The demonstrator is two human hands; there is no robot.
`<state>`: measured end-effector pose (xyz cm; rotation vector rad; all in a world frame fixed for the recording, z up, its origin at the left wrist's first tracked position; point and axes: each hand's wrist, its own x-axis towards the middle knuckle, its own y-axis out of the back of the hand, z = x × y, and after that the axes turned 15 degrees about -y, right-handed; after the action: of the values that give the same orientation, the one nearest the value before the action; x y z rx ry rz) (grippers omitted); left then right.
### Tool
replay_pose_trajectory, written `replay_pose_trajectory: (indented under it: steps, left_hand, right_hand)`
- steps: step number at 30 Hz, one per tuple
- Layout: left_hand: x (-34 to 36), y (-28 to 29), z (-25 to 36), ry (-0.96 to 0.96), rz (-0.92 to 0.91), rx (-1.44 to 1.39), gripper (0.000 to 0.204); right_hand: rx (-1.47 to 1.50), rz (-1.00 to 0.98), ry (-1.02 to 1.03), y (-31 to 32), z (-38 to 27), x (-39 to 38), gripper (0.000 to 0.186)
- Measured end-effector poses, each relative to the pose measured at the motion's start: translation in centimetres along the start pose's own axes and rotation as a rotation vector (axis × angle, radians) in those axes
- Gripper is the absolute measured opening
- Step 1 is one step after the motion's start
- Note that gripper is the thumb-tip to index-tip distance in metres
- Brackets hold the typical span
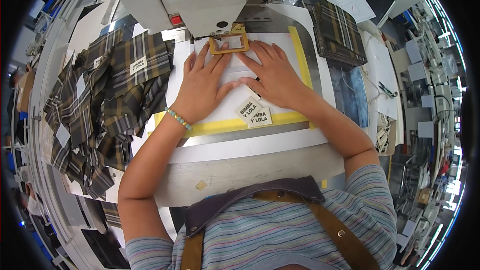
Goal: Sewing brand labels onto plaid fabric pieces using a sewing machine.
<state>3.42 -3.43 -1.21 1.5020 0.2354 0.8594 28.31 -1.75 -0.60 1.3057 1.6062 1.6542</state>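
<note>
My left hand (199, 90) lies palm down on a white sheet (179, 77), fingers spread, tips at the near left edge of an amber rectangular clamp frame (244, 41). One fingertip seems to reach inside the frame's opening. My right hand (275, 77) is also flat with fingers apart, its fingertips beside the frame's right corner. Both thumbs point inward and almost meet. Below them rest two overlapping cream labels with dark print, an upper label (248, 109) and a lower label (262, 120). A small dark-and-pale piece shows partly under my right thumb and palm; its kind is hidden.
A white sewing machine head (200, 0) overhangs the frame. Crumpled plaid fabric pieces (142, 65) pile up at left; a neat plaid stack (340, 32) stands far right. Yellow tape (215, 127) borders the sheet. Thread snips (387, 90) and a box of labels (384, 135) are at right.
</note>
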Motion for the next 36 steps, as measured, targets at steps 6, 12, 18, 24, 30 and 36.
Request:
replay_pose_trajectory:
  steps: [6, 12, 18, 24, 30, 36]
  left_hand:
    - [-0.1, 0.1, 0.1, -0.009, 0.002, 0.023, 0.071]
    - [-0.1, -0.3, 0.1, -0.01, 0.001, 0.033, 0.074]
    - [-1.2, 0.7, 0.1, 0.005, -0.019, 0.044, 0.073]
    - [-1.7, 1.3, -1.4, 0.011, 0.072, 0.182, 0.056]
    - [-1.7, 1.3, -1.6, -0.024, 0.135, 0.065, 0.04]
    - [-1.3, 0.8, 0.0, -0.1, 0.108, -0.013, 0.045]
  right_hand:
    - [0.016, 0.003, 0.002, 0.0, 0.0, 0.0, 0.06]
    - [0.157, -0.051, -0.043, 2.8, 1.7, 0.1, 0.055]
    - [0.245, 0.054, -0.293, 11.2, 6.4, -0.8, 0.038]
    - [-0.099, 0.148, -0.328, 12.8, 12.2, -4.1, 0.037]
    - [-0.067, 0.11, -0.418, 10.8, 14.8, -4.9, 0.033]
    - [-0.015, 0.146, -0.441, 10.1, 14.3, -5.1, 0.032]
